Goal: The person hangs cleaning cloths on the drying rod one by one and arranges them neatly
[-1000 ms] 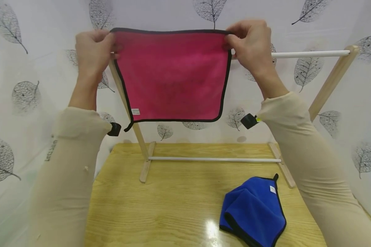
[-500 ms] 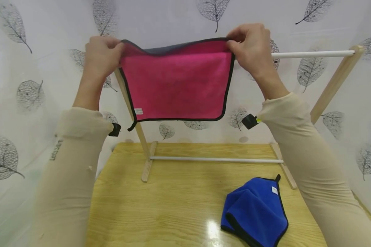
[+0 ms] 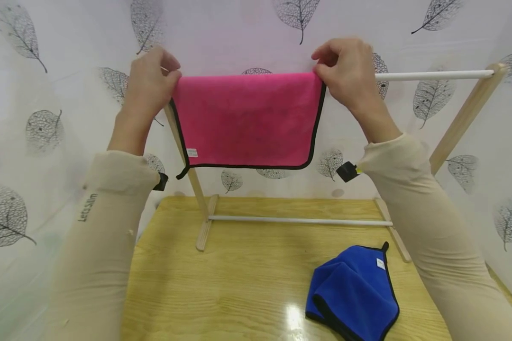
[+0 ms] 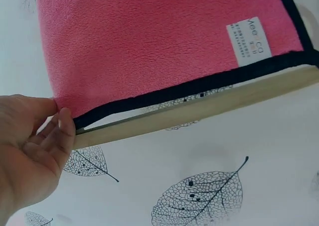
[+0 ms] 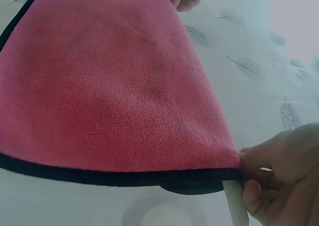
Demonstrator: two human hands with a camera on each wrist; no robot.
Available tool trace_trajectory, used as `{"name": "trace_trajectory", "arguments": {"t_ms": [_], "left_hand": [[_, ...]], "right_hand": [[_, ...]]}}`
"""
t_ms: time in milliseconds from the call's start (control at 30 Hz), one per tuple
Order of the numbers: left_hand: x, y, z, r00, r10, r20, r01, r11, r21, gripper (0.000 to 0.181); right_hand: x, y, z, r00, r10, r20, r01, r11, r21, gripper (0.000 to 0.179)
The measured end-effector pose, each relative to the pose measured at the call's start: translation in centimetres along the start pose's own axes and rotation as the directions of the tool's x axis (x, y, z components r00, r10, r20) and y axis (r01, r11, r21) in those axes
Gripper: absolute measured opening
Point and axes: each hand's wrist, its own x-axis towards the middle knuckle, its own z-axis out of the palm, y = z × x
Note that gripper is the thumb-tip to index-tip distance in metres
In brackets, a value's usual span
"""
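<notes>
A pink towel (image 3: 247, 121) with black edging hangs folded over the top white rod (image 3: 431, 76) of a wooden rack. Its front flap shows a white label (image 4: 249, 42) near the lower left corner. My left hand (image 3: 149, 85) pinches the towel's left edge at the fold. At the opposite end of the fold, my right hand (image 3: 350, 71) holds the right edge between thumb and fingers, close against the rod. In the right wrist view, part of the back flap (image 5: 194, 188) peeks out below the front edging. The rest of the back flap is hidden.
On the wooden table (image 3: 222, 284), a crumpled blue towel (image 3: 354, 289) with black edging lies at the front right. The rack has wooden legs (image 3: 467, 118) and a white lower bar (image 3: 298, 220). A leaf-patterned curtain (image 3: 239, 28) hangs behind it.
The pink towel's upper edge has gone down behind the rod, so the cloth now folds over it. Both hands have come lower, and the left has moved a little to the right.
</notes>
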Motion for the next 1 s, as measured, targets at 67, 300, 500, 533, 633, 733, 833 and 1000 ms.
{"name": "trace_trajectory", "arguments": {"t_ms": [67, 300, 500, 533, 633, 733, 833, 1000], "left_hand": [[-0.2, -0.2, 0.0, 0.999, 0.053, 0.012, -0.054, 0.998, 0.021, 0.036], [-0.5, -1.0, -0.9, 0.981, 0.157, 0.119, -0.16, 0.987, 0.016, 0.042], [-0.3, -1.6, -1.6, 0.95, 0.194, 0.245, -0.209, 0.977, 0.039, 0.043], [-0.3, -1.6, -1.6, 0.946, 0.198, 0.257, -0.217, 0.975, 0.049, 0.042], [-0.2, -1.4, -1.5, 0.942, 0.206, 0.265, -0.233, 0.97, 0.073, 0.042], [-0.3, -1.2, -1.4, 0.94, 0.222, 0.26, -0.252, 0.964, 0.088, 0.04], [-0.4, -1.1, -1.3, 0.941, 0.222, 0.256, -0.254, 0.962, 0.099, 0.039], [-0.7, -1.2, -1.1, 0.945, 0.204, 0.257, -0.238, 0.965, 0.109, 0.041]], "right_hand": [[-0.2, 0.0, 0.0, 0.999, -0.047, 0.023, 0.047, 0.999, -0.024, 0.027], [-0.8, 0.2, -0.6, 0.978, -0.167, 0.127, 0.177, 0.981, -0.08, 0.026], [-0.7, 0.1, -0.9, 0.941, -0.174, 0.291, 0.233, 0.955, -0.183, 0.031], [-0.7, 0.1, -0.9, 0.936, -0.172, 0.309, 0.24, 0.95, -0.198, 0.032], [-0.8, 0.0, -1.0, 0.93, -0.159, 0.333, 0.243, 0.943, -0.228, 0.03], [-0.8, -0.1, -1.0, 0.933, -0.141, 0.331, 0.229, 0.943, -0.243, 0.031], [-0.9, -0.2, -1.1, 0.935, -0.134, 0.328, 0.221, 0.944, -0.246, 0.032], [-1.1, -0.1, -1.0, 0.934, -0.189, 0.304, 0.259, 0.942, -0.212, 0.032]]}}
